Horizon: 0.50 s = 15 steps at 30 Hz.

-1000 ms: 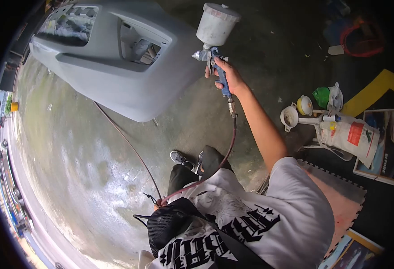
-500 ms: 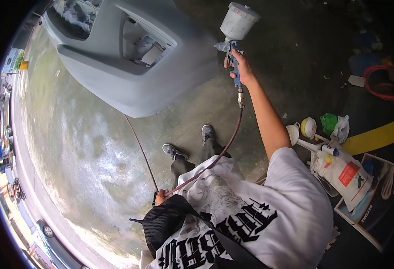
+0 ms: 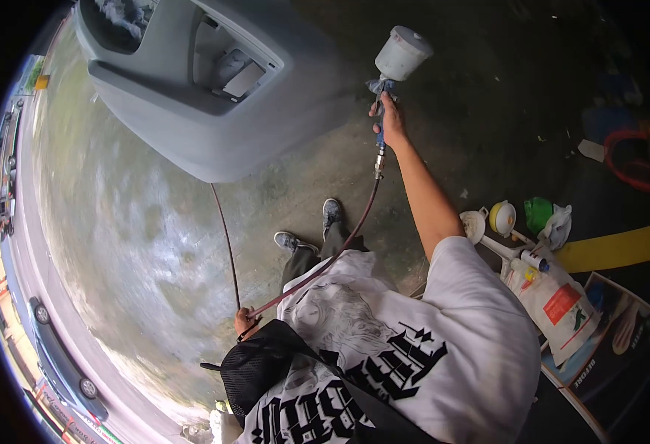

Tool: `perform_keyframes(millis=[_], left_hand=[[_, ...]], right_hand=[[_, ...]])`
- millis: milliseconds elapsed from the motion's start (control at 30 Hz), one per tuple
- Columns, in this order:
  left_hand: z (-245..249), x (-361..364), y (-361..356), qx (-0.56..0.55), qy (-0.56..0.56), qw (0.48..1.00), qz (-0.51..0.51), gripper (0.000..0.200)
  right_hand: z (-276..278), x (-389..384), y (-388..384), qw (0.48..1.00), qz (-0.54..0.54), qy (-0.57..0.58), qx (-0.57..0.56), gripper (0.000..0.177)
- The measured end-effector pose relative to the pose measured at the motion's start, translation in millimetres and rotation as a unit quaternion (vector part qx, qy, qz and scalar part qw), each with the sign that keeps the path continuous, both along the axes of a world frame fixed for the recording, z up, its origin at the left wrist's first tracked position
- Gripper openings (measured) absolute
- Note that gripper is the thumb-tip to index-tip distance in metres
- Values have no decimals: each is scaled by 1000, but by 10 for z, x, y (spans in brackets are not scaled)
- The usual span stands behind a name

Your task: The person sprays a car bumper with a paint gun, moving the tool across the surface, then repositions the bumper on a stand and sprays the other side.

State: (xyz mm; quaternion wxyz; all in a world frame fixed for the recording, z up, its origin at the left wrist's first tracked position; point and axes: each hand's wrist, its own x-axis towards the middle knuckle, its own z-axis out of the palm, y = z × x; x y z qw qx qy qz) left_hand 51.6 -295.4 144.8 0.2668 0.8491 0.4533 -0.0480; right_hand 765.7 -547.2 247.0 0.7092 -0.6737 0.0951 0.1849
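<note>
My right hand (image 3: 390, 122) is wrapped round the handle of a blue spray gun (image 3: 381, 133) with a white cup (image 3: 403, 53) on top, beside the right end of a grey car bumper (image 3: 265, 140). From the gun's lower end a dark red hose (image 3: 339, 255) curves down to my left hand (image 3: 245, 323). That hand is closed on the hose near the black cap at my body, and the hose runs on up toward the bumper's lower edge. A faint haze lies over the bumper's right part.
White containers (image 3: 502, 218), a green item (image 3: 538, 213), a white bag (image 3: 558, 303) and a framed poster (image 3: 613, 348) lie at the right. A red hose coil (image 3: 628, 163) sits farther up. Beyond the concrete floor (image 3: 140, 244), a parked car (image 3: 62, 355) stands at the left.
The spray gun and my right hand have shifted slightly down relative to the bumper. My left hand has moved a little left with the hose. The view has shifted, and the street car shows more.
</note>
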Motion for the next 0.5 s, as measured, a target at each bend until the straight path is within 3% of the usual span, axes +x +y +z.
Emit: perform_keyframes(millis=[33,67,133,167,267,500], left_hand=[[453,347,-53,-7,95,995,-9,20],[280,163,-55,-8,98,995,-4,20],[200,194,-75,-47,-102,988,103,18],[274,76,-89,43,54,997,-24,15],[496,118,-121,47,-30,998,-31,13],[468,-20,73,15,35,999,18,20]], right_hand=[[25,-57,25,999,6,14,34,38],[41,-142,42,999,11,17,33,38],[150,-295,84,996,42,-8,74,42],[215,-369,109,996,47,-9,73,42],[442,-666,267,990,97,-45,95,39],[631,-1208,658,978,169,-59,110,40]])
